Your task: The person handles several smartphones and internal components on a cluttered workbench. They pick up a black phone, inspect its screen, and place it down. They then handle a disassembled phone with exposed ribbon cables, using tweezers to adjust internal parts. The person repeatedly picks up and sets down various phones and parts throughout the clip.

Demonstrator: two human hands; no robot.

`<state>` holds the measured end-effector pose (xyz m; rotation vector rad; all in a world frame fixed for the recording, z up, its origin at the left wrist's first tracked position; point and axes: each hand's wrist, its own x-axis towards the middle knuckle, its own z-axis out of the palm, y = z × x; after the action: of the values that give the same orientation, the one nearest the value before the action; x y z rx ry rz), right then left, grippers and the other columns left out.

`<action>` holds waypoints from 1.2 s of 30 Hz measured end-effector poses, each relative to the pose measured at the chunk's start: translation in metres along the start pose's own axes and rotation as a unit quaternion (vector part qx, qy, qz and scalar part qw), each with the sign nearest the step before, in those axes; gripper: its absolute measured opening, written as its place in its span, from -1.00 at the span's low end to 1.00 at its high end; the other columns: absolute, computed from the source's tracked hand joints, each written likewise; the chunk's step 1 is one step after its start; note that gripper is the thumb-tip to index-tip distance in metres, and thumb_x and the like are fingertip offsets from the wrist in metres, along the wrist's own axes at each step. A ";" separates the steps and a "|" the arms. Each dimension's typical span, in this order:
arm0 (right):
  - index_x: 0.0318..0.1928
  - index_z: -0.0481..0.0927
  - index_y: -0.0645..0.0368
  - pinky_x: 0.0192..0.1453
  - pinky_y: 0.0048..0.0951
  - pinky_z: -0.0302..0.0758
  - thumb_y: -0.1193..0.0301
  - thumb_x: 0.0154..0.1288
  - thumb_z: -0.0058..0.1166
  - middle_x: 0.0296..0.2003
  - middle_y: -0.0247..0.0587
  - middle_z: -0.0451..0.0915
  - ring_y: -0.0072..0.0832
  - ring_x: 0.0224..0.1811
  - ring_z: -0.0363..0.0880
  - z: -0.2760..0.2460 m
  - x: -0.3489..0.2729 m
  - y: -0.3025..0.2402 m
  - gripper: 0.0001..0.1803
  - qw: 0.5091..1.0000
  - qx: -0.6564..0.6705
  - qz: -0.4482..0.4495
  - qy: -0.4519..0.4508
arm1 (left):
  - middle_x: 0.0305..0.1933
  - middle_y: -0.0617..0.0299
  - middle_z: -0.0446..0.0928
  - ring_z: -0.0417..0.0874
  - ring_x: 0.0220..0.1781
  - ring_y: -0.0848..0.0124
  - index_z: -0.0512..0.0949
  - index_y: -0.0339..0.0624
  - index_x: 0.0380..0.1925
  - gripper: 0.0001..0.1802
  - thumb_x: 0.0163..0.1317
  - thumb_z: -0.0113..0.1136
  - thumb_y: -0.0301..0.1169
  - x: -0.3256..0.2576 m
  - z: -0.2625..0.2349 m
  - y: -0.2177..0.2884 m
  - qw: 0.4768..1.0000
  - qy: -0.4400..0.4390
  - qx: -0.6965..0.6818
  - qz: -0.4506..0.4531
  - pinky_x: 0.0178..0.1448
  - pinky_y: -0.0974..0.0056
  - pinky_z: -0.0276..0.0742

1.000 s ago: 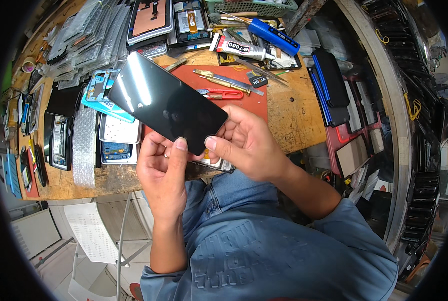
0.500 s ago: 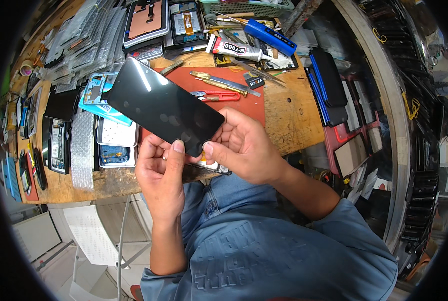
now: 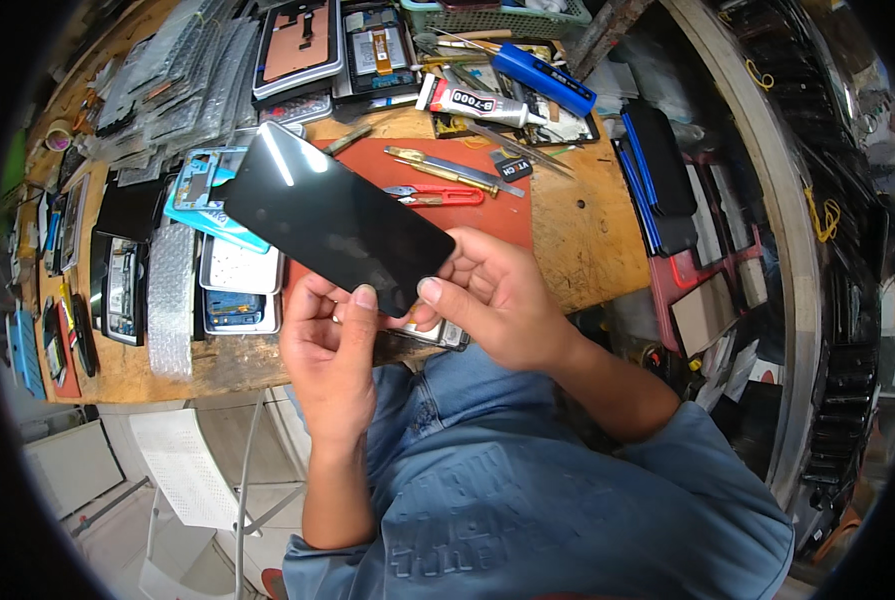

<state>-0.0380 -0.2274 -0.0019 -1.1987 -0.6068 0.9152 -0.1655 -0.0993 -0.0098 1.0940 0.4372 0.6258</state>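
Observation:
A black phone screen panel is held tilted above the bench, its glossy face up with light glaring across its far left end. My left hand grips its near edge, thumb on the face and fingers underneath. At the near right corner my right hand pinches the panel between thumb and curled fingers. Partly hidden below both hands, an opened phone body lies at the bench edge. Behind the panel, red-handled snips and thin hand tools rest on a red mat.
A glue tube and a blue electric screwdriver lie at the back. Bubble-wrapped packets are piled back left. Opened phones and a bubble-wrap strip cover the left. Black-and-blue cases stand right of the wooden bench.
The view has shifted slightly, so the bench items sit a little farther right. Both hands keep their grip on the screen panel, which stays at much the same tilt.

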 end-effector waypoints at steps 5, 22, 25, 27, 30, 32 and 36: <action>0.18 0.43 0.35 0.12 -0.44 0.67 0.68 0.49 0.05 -0.05 -0.19 0.63 -0.55 -0.03 0.68 0.001 -0.001 0.009 -0.69 0.999 0.032 -0.041 0.007 | -0.14 0.19 0.66 0.71 -0.15 0.56 0.47 -0.31 -0.03 -0.87 0.51 0.19 -0.57 0.000 0.005 -0.002 1.000 -0.002 -0.007 0.002 0.01 0.36 0.74; 0.10 0.50 0.31 -0.01 -0.50 0.63 0.66 0.45 0.04 -0.14 -0.23 0.63 -0.63 -0.16 0.64 0.001 -0.002 0.009 -0.74 0.999 0.026 -0.006 0.029 | -0.27 0.32 0.57 0.62 -0.26 0.67 0.46 -0.28 -0.08 -0.86 0.49 0.23 -0.57 -0.004 0.012 0.002 0.998 0.038 0.050 0.023 -0.15 0.53 0.53; 0.09 0.50 0.30 0.00 -0.51 0.63 0.65 0.44 0.07 -0.13 -0.23 0.63 -0.63 -0.16 0.64 0.002 -0.001 0.010 -0.75 0.999 0.037 -0.015 0.031 | -0.26 0.30 0.59 0.64 -0.25 0.65 0.46 -0.29 -0.09 -0.87 0.49 0.23 -0.57 -0.004 0.011 0.002 0.998 0.030 0.054 0.020 -0.15 0.51 0.56; 0.09 0.50 0.31 0.00 -0.50 0.63 0.65 0.44 0.08 -0.13 -0.23 0.63 -0.63 -0.15 0.64 0.002 -0.001 0.010 -0.75 0.999 0.038 -0.018 0.025 | -0.24 0.28 0.60 0.65 -0.24 0.64 0.47 -0.30 -0.07 -0.87 0.49 0.22 -0.57 -0.004 0.012 0.002 0.998 0.029 0.045 0.024 -0.13 0.50 0.59; 0.08 0.50 0.31 0.01 -0.50 0.63 0.65 0.45 0.08 -0.13 -0.23 0.63 -0.62 -0.15 0.64 0.001 -0.001 0.011 -0.76 0.999 0.029 -0.022 0.020 | -0.23 0.25 0.63 0.68 -0.22 0.61 0.47 -0.31 -0.05 -0.87 0.50 0.21 -0.58 -0.004 0.011 0.002 0.999 0.025 0.033 0.022 -0.09 0.46 0.65; 0.09 0.50 0.31 0.01 -0.50 0.63 0.65 0.45 0.08 -0.12 -0.23 0.63 -0.62 -0.14 0.64 0.001 -0.001 0.010 -0.76 0.999 0.029 -0.016 0.017 | -0.22 0.24 0.63 0.69 -0.21 0.59 0.48 -0.32 -0.03 -0.86 0.50 0.20 -0.58 -0.004 0.011 0.002 0.999 0.024 0.024 0.020 -0.08 0.44 0.68; 0.12 0.50 0.32 0.04 -0.50 0.63 0.63 0.45 0.10 -0.09 -0.22 0.65 -0.61 -0.11 0.66 -0.001 -0.001 0.011 -0.72 0.999 0.034 -0.012 0.007 | -0.19 0.23 0.64 0.70 -0.18 0.58 0.47 -0.33 -0.02 -0.86 0.50 0.19 -0.59 -0.002 0.008 0.002 1.000 0.015 0.013 0.019 -0.06 0.41 0.71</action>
<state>-0.0410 -0.2278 -0.0130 -1.1346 -0.5734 0.8995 -0.1628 -0.1058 -0.0045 1.1215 0.4535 0.6727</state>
